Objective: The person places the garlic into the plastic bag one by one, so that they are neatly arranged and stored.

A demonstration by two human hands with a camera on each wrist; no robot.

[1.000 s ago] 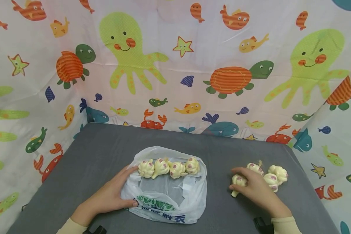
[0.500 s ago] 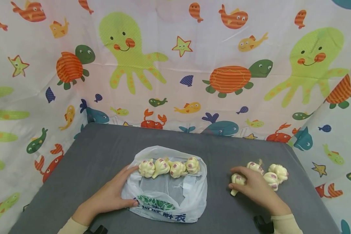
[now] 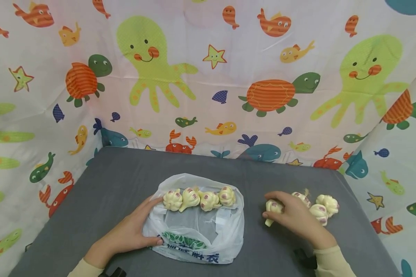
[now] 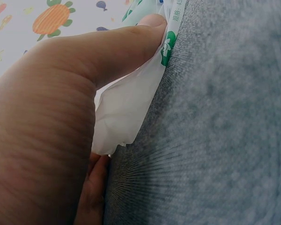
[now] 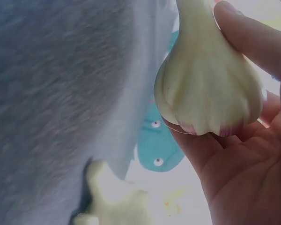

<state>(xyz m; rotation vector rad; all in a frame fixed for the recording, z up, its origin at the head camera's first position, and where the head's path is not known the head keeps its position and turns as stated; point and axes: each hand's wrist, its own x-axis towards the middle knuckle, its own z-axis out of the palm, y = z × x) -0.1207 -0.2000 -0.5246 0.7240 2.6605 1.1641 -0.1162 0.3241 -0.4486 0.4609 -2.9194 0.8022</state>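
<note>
In the head view, my right hand [image 3: 291, 213] holds a garlic bulb [image 3: 274, 207] between thumb and fingers, to the right of a white plastic bag [image 3: 228, 246]. The right wrist view shows this garlic bulb [image 5: 208, 79] close up, pale with purple marks and its stem upward. My left hand [image 3: 130, 231] rests against the bag's left side, thumb at the front and fingers toward the back, spread apart. In the left wrist view the thumb [image 4: 126, 49] lies straight against the plastic. A row of several garlic bulbs [image 3: 190, 198] lies along the back of the bag's opening.
More garlic bulbs [image 3: 319, 213] lie on the grey tabletop [image 3: 152, 163] beyond my right hand, partly covered by it. A curtain [image 3: 208, 96] printed with sea animals stands behind the table and along both sides.
My right hand has moved a little left and up with the garlic bulb, away from the other bulbs on the right. The left hand and the bag stay in place.
</note>
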